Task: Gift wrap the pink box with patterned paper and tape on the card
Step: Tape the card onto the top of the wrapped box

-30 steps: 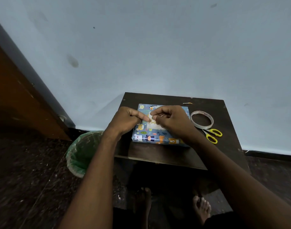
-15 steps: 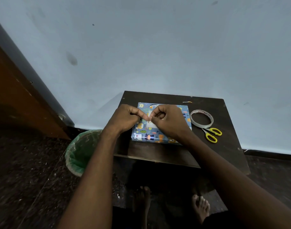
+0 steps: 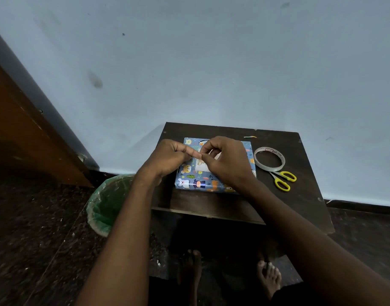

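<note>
The box point(image 3: 194, 183), wrapped in blue paper with cartoon animals, lies flat on a small dark table point(image 3: 214, 206). A white card point(image 3: 202, 167) rests on top of it, half hidden by my fingers. My left hand point(image 3: 167, 157) and right hand point(image 3: 227, 161) meet fingertip to fingertip just above the card's upper left corner. Both pinch what looks like a small strip of clear tape, too thin to see well. My other fingers are curled in.
A roll of clear tape point(image 3: 269, 161) and yellow-handled scissors point(image 3: 283, 181) lie right of the box. A paper scrap point(image 3: 250, 136) sits near the table's back edge. A green-lined bin point(image 3: 105, 202) stands left of the table, a wooden door point(image 3: 23, 140) beyond it. Bare feet are below.
Both hands stayed together over the card; the pinch point lifted slightly and shifted toward the card's upper left. The box, tape roll and scissors have not moved.
</note>
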